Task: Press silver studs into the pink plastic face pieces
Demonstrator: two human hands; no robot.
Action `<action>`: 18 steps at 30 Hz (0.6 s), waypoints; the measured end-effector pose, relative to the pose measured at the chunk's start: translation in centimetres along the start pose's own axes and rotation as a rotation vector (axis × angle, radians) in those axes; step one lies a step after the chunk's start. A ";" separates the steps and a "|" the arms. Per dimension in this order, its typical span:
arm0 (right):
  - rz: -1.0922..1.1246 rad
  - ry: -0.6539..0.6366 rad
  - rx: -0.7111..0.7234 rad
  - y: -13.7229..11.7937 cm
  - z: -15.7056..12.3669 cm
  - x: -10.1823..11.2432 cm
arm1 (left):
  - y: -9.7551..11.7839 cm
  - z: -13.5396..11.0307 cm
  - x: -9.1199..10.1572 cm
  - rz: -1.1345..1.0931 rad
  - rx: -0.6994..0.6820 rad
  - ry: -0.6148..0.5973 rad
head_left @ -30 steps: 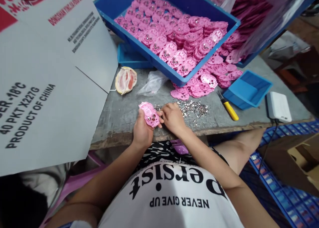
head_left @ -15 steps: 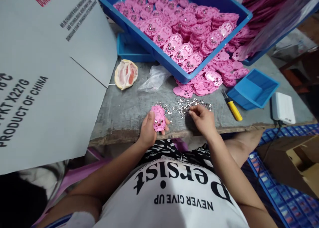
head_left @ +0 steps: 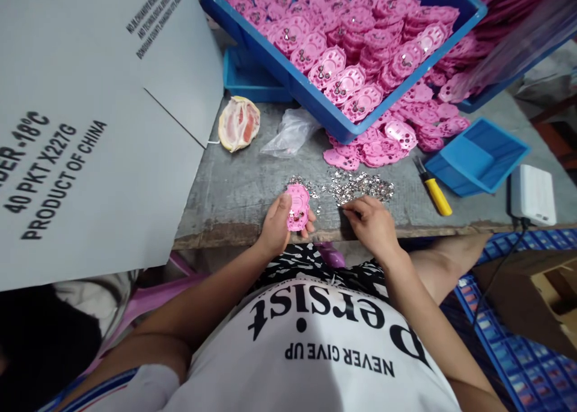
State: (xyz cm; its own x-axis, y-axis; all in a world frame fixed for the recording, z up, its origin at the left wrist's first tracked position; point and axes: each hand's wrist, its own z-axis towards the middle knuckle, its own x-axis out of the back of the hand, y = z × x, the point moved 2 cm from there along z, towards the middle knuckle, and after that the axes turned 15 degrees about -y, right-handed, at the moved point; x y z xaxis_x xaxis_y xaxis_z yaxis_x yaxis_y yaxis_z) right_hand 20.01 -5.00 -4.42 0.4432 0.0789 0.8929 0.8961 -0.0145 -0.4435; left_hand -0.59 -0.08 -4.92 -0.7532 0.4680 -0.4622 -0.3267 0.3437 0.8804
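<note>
Near the table's front edge, my left hand (head_left: 276, 224) grips a pink plastic casing (head_left: 298, 208), with the thumb on its face and the fingers behind. Shiny metal bits show at the casing's lower end. My right hand (head_left: 370, 221) is closed in a pinch at the near side of a scatter of small metal pieces (head_left: 360, 187). Whatever lies between its fingertips is too small to make out. A smaller spread of the same pieces lies just behind the casing.
A blue crate (head_left: 345, 133) of pink casings stands at the back, with loose casings (head_left: 383, 151) beside it. Rightward are a yellow-handled screwdriver (head_left: 436, 196), a blue bin (head_left: 478, 154) and a white power bank (head_left: 533, 194). A cut pomelo (head_left: 238, 124), plastic bag (head_left: 291, 133) and large carton (head_left: 103, 130) occupy the left.
My right hand has drawn slightly back toward the table's front edge, still pinched. My left hand keeps hold of the pink casing. The whole view has shifted a little.
</note>
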 end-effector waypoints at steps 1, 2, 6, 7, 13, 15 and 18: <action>-0.009 0.003 0.000 -0.2 0.1 -0.2 | 0.0 0.0 0.0 0.022 0.017 -0.016; -0.028 0.006 -0.003 -0.4 0.2 -0.3 | -0.1 0.1 -0.1 0.050 0.036 -0.030; -0.152 0.008 -0.008 -1.3 0.7 -0.8 | -0.2 0.5 -0.5 0.189 0.123 -0.079; -0.175 0.006 -0.007 -1.4 0.8 -0.8 | -0.2 0.7 -0.6 0.215 0.144 -0.089; -0.201 -0.005 0.005 -1.2 0.4 -1.1 | -0.3 2.1 -0.3 0.243 0.164 -0.080; -0.190 -0.009 0.017 -1.0 0.2 -1.2 | -0.2 2.5 -0.1 0.266 0.110 -0.049; -0.123 -0.008 0.049 -0.7 -0.1 -1.1 | 0.1 2.7 -0.1 0.278 0.040 -0.025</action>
State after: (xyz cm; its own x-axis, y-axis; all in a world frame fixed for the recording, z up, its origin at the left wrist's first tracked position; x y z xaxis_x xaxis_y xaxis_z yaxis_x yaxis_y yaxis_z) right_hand 18.93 -5.19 -5.10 0.3300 0.0853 0.9401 0.9414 0.0443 -0.3344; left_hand 1.03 2.14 -5.06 -0.7962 0.5687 -0.2064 -0.0864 0.2308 0.9692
